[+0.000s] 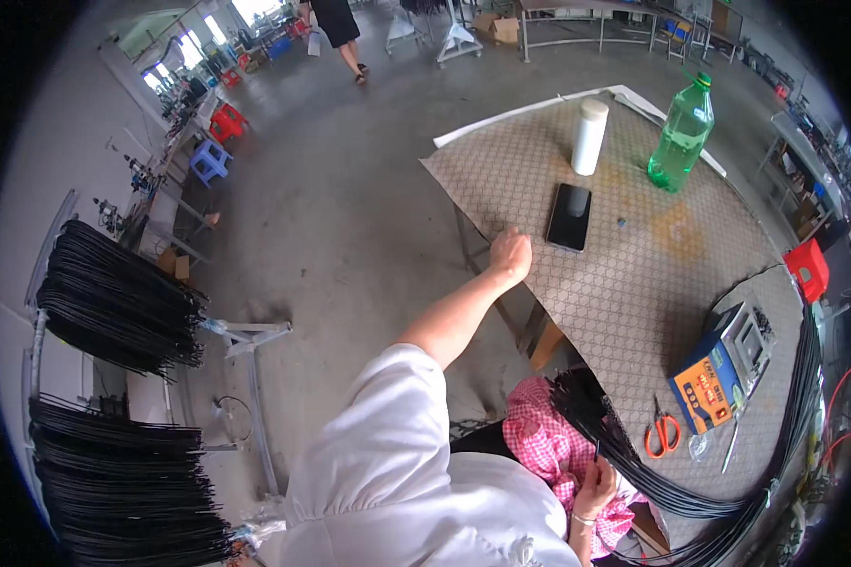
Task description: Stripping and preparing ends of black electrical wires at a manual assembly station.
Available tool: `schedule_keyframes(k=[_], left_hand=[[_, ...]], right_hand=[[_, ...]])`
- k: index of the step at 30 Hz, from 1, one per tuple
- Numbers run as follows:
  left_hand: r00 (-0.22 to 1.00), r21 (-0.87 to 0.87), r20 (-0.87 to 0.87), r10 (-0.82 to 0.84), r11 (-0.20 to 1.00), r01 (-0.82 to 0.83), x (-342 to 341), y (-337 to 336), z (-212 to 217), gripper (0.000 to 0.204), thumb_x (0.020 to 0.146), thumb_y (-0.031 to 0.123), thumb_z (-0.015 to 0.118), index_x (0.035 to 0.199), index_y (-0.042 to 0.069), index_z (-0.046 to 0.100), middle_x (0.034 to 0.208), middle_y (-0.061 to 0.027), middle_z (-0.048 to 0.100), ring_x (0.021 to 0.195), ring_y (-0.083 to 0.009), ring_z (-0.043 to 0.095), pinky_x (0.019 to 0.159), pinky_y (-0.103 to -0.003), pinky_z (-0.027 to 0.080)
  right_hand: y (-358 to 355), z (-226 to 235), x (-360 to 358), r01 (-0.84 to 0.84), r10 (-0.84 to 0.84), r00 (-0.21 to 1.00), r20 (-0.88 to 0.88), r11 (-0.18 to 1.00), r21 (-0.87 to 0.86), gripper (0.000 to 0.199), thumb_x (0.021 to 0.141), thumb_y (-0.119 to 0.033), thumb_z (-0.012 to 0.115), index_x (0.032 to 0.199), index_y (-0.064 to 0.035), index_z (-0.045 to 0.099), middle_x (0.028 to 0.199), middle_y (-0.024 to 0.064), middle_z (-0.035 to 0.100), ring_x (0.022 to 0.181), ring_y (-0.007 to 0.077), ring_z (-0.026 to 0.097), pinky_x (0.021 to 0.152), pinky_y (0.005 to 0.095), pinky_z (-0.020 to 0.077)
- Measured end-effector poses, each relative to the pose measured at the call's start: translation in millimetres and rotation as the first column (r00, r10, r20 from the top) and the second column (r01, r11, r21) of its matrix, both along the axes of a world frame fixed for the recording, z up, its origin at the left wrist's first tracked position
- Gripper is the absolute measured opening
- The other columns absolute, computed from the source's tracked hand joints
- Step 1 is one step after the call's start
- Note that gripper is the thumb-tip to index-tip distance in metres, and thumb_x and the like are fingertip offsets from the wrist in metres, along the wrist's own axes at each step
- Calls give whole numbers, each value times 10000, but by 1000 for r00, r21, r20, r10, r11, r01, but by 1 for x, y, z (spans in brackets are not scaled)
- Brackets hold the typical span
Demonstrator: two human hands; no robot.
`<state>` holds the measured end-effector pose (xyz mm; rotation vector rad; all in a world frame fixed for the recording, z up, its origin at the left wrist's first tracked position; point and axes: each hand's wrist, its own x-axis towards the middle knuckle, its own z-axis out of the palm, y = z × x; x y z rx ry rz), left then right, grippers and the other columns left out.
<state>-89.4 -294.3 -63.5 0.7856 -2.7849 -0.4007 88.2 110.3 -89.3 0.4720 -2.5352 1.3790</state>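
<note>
My left hand (512,255) is stretched out at the table's left edge, near a black smartphone (569,217). Its fingers are curled closed, and whatever may be inside them is hidden. Low in front of my body, my right hand (596,489) pinches a thin black cable (597,450), whose short end sticks up from the fingers. Pink checked cloth (536,430) lies across my lap under that hand. Beside it a thick bundle of black cables (667,491) runs from my lap along the table's near edge and curves up the right side.
On the patterned tabletop (615,293) stand a white bottle (590,138) and a green plastic bottle (683,137). Orange-handled scissors (663,436) lie near a blue-orange box (719,373). Racks of black cables (113,298) stand at left. A person (338,28) is on the floor beyond.
</note>
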Motion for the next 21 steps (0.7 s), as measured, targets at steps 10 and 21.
schedule_keyframes(k=[10, 21], left_hand=[[996, -7, -87, -7, 1000, 6, 8, 4, -5, 219, 827, 164, 475, 955, 20, 576, 1013, -159, 510, 954, -297, 504, 838, -373, 416], [795, 232, -533, -289, 854, 466, 89, 97, -7, 52, 785, 83, 536, 794, 53, 495, 743, -119, 516, 668, -289, 527, 604, -382, 435]], right_hand=[[4, -12, 3, 67, -55, 990, 130, 994, -86, 118, 773, -1, 571, 888, 26, 575, 732, 104, 543, 607, 184, 507, 542, 289, 416], [4, -8, 3, 58, -40, 984, 175, 993, -100, 139, 769, 10, 561, 907, 24, 568, 726, 110, 541, 619, 193, 514, 553, 293, 419]])
